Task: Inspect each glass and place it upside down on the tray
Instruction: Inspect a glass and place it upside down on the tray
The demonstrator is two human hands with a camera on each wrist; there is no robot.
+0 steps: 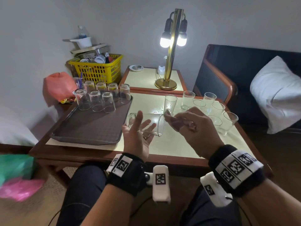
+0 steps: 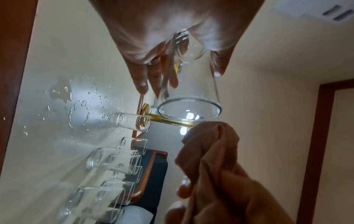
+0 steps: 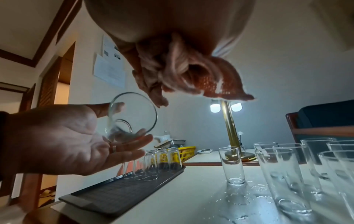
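A wet desk (image 1: 171,144) stands by a lit lamp (image 1: 173,41). Over it the left hand (image 1: 138,136) carries a tumbler (image 1: 146,123) on its side – fingers (image 3: 134,144) nearly straight, only cradling it, the thumb on top. The right hand (image 1: 193,126) pinches a bunched cloth (image 3: 191,72) at the rim. The tray (image 1: 91,128) with inverted glasses (image 1: 101,98) is just beside. The risk, I think: the smooth glass rolls off the open palm – the hold is loose.

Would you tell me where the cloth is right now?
The cloth is bunched in the right hand, held above the table just right of the sideways glass, at its open mouth.
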